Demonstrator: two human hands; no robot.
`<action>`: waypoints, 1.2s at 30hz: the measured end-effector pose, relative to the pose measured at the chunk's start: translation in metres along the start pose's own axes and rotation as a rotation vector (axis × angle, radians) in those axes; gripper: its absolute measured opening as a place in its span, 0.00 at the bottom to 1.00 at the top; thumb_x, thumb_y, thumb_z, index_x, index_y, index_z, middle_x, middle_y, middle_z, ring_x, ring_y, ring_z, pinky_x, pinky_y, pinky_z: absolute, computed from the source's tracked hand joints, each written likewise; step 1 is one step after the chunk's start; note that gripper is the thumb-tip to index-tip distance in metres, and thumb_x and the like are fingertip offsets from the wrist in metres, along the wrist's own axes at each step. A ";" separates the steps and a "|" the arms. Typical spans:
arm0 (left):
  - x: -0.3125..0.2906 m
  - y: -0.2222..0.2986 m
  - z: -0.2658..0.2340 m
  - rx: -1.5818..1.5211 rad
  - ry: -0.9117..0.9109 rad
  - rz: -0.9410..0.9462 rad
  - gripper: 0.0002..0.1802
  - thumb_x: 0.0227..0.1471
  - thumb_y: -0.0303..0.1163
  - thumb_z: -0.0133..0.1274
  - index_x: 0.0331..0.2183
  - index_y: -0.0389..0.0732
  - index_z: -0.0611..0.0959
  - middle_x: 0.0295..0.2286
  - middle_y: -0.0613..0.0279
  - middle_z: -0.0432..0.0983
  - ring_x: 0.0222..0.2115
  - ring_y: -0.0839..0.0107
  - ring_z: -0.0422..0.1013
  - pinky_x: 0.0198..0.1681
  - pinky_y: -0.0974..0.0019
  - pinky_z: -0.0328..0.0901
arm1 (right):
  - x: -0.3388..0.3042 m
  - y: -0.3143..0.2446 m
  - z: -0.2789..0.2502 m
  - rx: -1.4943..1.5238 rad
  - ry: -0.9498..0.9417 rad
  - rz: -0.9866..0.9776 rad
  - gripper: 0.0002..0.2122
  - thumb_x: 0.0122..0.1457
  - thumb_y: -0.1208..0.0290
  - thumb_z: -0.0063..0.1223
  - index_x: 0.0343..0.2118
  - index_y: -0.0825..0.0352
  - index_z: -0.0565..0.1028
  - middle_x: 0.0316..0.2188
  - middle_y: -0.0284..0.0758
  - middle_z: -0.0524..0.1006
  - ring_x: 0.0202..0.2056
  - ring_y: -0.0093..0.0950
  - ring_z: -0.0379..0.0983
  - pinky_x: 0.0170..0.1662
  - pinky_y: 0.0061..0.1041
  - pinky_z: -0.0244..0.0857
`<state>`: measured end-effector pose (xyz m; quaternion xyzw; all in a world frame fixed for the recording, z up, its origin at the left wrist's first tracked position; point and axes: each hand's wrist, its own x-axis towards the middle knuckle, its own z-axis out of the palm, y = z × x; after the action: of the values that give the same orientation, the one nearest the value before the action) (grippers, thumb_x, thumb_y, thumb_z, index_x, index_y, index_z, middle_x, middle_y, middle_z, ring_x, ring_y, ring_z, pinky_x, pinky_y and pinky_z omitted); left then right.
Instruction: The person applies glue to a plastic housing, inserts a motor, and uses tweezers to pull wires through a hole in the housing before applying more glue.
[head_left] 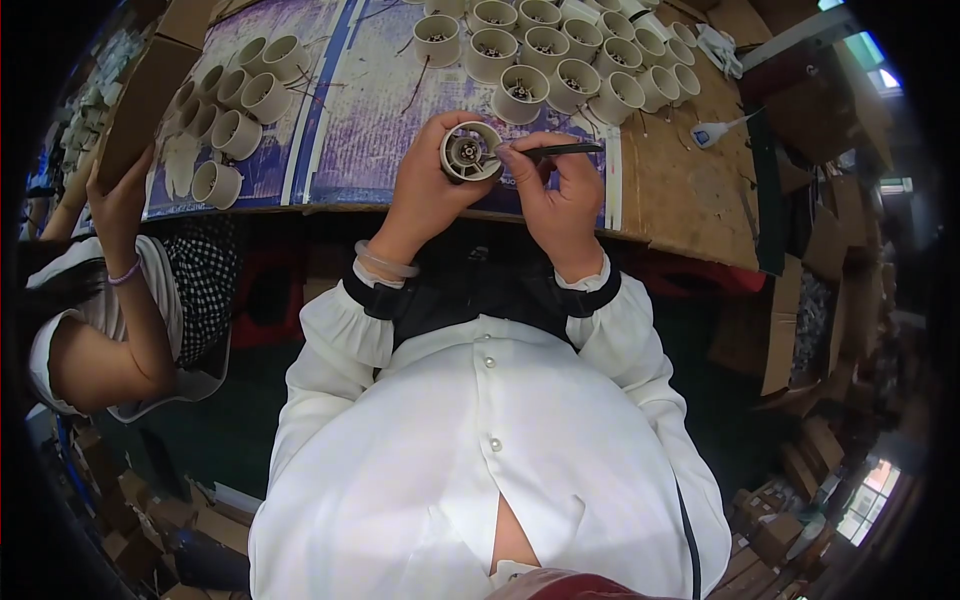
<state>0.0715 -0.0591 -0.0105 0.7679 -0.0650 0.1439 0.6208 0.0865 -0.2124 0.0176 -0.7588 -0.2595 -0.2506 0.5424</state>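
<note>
Fingers of my left hand wrap round a white cylindrical housing, its opening turned up toward me. Inside the housing sit a dark round part and pale ribs, too small to make out fully. My right hand pinches a slim black-handled tool. The tool lies nearly level, and its near end reaches the housing's right rim; whether it is tweezers or a driver I cannot tell. Both hands are just above the table's front edge.
Many similar white housings stand close together behind my hands. Another group of white housings lies at the left, with thin wires. A small squeeze bottle lies at the right. At the far left, a co-worker's hand touches a cardboard box.
</note>
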 end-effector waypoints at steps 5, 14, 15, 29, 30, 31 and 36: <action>0.001 0.000 -0.001 -0.033 0.001 -0.015 0.30 0.33 0.23 0.64 0.43 0.41 0.72 0.40 0.59 0.72 0.41 0.64 0.70 0.45 0.67 0.64 | 0.001 0.001 0.002 -0.023 -0.021 -0.003 0.06 0.51 0.75 0.62 0.30 0.67 0.76 0.26 0.30 0.76 0.21 0.17 0.65 0.25 0.16 0.59; 0.001 -0.003 -0.001 -0.010 0.011 0.005 0.29 0.33 0.24 0.65 0.42 0.41 0.73 0.39 0.59 0.72 0.40 0.63 0.70 0.43 0.66 0.65 | -0.002 -0.001 0.007 0.005 -0.015 -0.038 0.06 0.51 0.76 0.61 0.30 0.68 0.76 0.26 0.31 0.76 0.21 0.18 0.65 0.25 0.17 0.59; 0.001 -0.003 0.000 0.007 0.019 0.030 0.29 0.33 0.24 0.65 0.42 0.41 0.73 0.38 0.59 0.72 0.40 0.63 0.70 0.43 0.66 0.65 | -0.002 -0.002 0.008 0.003 -0.007 -0.046 0.05 0.51 0.76 0.61 0.30 0.68 0.76 0.26 0.31 0.76 0.21 0.19 0.66 0.25 0.18 0.60; 0.000 0.004 0.003 0.097 0.062 0.055 0.29 0.32 0.23 0.63 0.41 0.41 0.73 0.38 0.59 0.71 0.39 0.60 0.70 0.42 0.64 0.65 | -0.001 -0.004 0.000 -0.011 -0.028 0.004 0.05 0.52 0.75 0.60 0.31 0.68 0.75 0.24 0.33 0.75 0.22 0.21 0.67 0.26 0.19 0.61; 0.000 0.003 0.004 0.099 0.061 0.057 0.29 0.32 0.23 0.63 0.41 0.41 0.73 0.38 0.59 0.71 0.39 0.60 0.70 0.42 0.64 0.65 | -0.002 -0.002 0.000 -0.011 -0.022 0.005 0.05 0.52 0.75 0.60 0.31 0.68 0.75 0.24 0.33 0.75 0.22 0.21 0.67 0.26 0.19 0.61; 0.000 0.003 0.004 0.095 0.062 0.059 0.29 0.32 0.23 0.63 0.41 0.41 0.73 0.38 0.59 0.71 0.39 0.60 0.70 0.42 0.64 0.65 | -0.002 0.000 0.002 -0.011 -0.016 0.006 0.05 0.52 0.75 0.60 0.31 0.68 0.75 0.24 0.33 0.75 0.22 0.21 0.67 0.26 0.19 0.61; 0.001 0.000 0.003 0.106 0.056 0.061 0.29 0.32 0.23 0.64 0.41 0.41 0.73 0.38 0.59 0.71 0.39 0.60 0.70 0.42 0.65 0.65 | -0.001 -0.001 0.004 -0.009 -0.014 -0.003 0.05 0.52 0.76 0.60 0.31 0.68 0.75 0.25 0.33 0.74 0.21 0.22 0.67 0.25 0.19 0.61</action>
<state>0.0733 -0.0619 -0.0111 0.7931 -0.0634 0.1876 0.5760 0.0854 -0.2086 0.0171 -0.7626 -0.2634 -0.2473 0.5365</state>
